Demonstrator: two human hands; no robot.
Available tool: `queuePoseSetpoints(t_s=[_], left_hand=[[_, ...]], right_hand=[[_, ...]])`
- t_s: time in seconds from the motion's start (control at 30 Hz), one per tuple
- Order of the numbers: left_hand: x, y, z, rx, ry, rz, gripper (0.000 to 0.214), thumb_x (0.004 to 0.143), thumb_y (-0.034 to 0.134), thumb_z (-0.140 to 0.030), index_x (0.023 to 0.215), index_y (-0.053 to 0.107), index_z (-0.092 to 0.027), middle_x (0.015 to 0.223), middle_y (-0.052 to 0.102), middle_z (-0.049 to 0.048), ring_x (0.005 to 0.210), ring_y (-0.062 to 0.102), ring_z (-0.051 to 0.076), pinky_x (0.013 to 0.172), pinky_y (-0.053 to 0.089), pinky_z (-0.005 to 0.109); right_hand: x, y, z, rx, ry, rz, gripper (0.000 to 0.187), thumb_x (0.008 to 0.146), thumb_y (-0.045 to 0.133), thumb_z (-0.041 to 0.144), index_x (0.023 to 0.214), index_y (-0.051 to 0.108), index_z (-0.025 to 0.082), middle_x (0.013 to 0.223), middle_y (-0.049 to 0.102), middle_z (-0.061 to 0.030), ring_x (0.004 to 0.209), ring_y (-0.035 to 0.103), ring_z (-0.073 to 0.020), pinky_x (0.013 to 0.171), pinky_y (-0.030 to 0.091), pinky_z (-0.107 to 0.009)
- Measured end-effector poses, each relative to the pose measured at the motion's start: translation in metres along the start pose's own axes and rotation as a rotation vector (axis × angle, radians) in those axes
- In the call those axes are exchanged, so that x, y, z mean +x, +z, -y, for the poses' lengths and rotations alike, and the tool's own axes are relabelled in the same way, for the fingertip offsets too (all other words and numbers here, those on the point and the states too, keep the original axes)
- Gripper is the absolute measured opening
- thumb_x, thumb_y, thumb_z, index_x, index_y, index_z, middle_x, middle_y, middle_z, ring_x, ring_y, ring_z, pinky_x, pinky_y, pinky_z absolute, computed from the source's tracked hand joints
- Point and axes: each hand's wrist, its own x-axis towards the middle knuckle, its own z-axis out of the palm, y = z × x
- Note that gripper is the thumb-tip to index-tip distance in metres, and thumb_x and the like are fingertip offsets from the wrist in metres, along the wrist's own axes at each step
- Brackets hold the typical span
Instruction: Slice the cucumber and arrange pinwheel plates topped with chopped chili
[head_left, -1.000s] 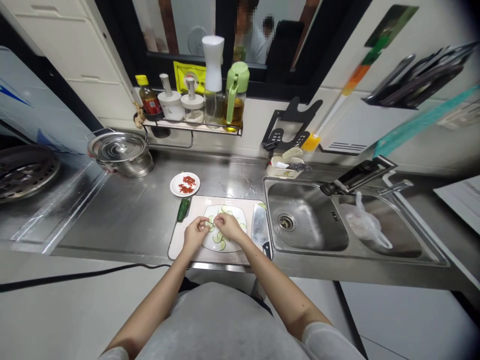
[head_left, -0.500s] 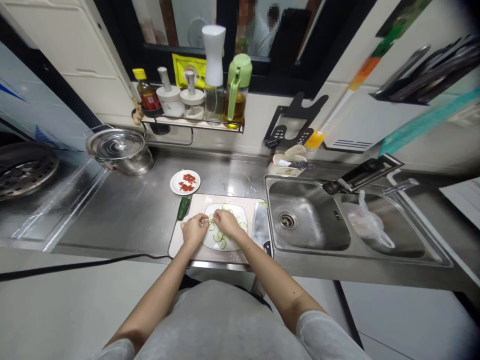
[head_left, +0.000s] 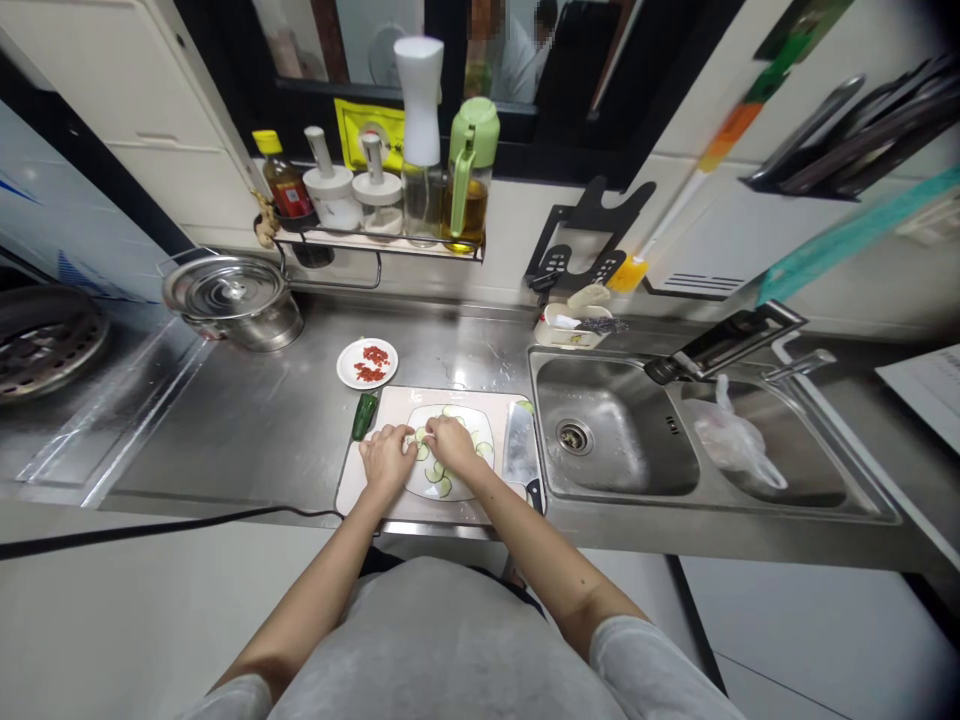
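A white plate point(head_left: 480, 432) with several pale green cucumber slices point(head_left: 439, 487) lies on a light cutting board point(head_left: 358, 476) at the counter's front edge. My left hand point(head_left: 386, 460) rests over the plate's left rim, fingers curled and pinched near a slice. Over the middle of the plate, my right hand point(head_left: 450, 445) is curled as well, its fingertips close to the left hand's. What they pinch is too small to make out. A cleaver point(head_left: 519, 450) lies on the board's right side. The cucumber end point(head_left: 365, 415) sits left of the board.
A small dish of chopped red chili point(head_left: 367, 362) stands behind the board. A lidded steel pot point(head_left: 229, 300) is at the back left. The double sink point(head_left: 615, 440) is to the right, a plastic bag point(head_left: 731, 440) in its far basin. A condiment rack point(head_left: 382, 240) hangs on the wall.
Both hands stay over the plate with only small finger movements. The view has tilted down a little.
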Motion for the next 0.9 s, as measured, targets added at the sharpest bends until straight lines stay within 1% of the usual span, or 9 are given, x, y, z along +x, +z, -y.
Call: queuePoseSetpoints(t_s=[0.2,0.4,0.5,0.63,0.9], left_hand=[[0.001,0.003,0.0,-0.023,0.03,-0.017,0.025,0.085,0.053,-0.037,0.101,0.07,-0.027,0.101,0.063,0.0074,0.102,0.052,0.026,0.088,0.029,0.038],[0.006,0.001,0.0,-0.022,0.067,-0.006,0.024,0.085,0.053,-0.038,0.097,0.071,-0.028,0.101,0.062,0.0069,0.101,0.052,0.025,0.085,0.029,0.037],[0.008,0.0,-0.001,-0.018,0.076,0.011,0.023,0.085,0.053,-0.038,0.094,0.072,-0.028,0.1,0.062,0.0068,0.1,0.051,0.025,0.084,0.029,0.037],[0.01,0.0,-0.002,0.004,0.085,0.044,0.022,0.084,0.054,-0.037,0.092,0.072,-0.028,0.099,0.062,0.0069,0.101,0.05,0.026,0.084,0.028,0.037],[0.013,0.0,0.002,0.019,0.141,0.054,0.02,0.084,0.056,-0.035,0.091,0.073,-0.029,0.098,0.062,0.0067,0.1,0.05,0.025,0.083,0.027,0.038]], right_hand=[[-0.002,0.0,0.001,-0.011,0.005,-0.011,0.02,0.092,0.048,0.026,0.105,0.061,0.018,0.111,0.06,-0.0114,0.105,0.05,-0.0229,0.077,0.039,-0.03],[-0.011,-0.003,-0.004,-0.007,0.022,-0.06,0.021,0.094,0.046,0.029,0.105,0.06,0.019,0.11,0.06,-0.01,0.103,0.05,-0.0218,0.076,0.039,-0.029],[-0.015,-0.002,-0.006,-0.001,0.034,-0.046,0.018,0.093,0.049,0.03,0.102,0.06,0.019,0.109,0.06,-0.01,0.103,0.05,-0.0223,0.075,0.039,-0.029],[-0.018,0.002,-0.006,-0.008,0.017,-0.013,0.017,0.092,0.05,0.028,0.103,0.061,0.02,0.11,0.06,-0.0107,0.103,0.051,-0.0226,0.074,0.04,-0.029],[-0.019,0.003,-0.008,-0.045,-0.013,-0.016,0.018,0.092,0.048,0.024,0.104,0.061,0.02,0.11,0.061,-0.01,0.104,0.052,-0.023,0.073,0.04,-0.029]])
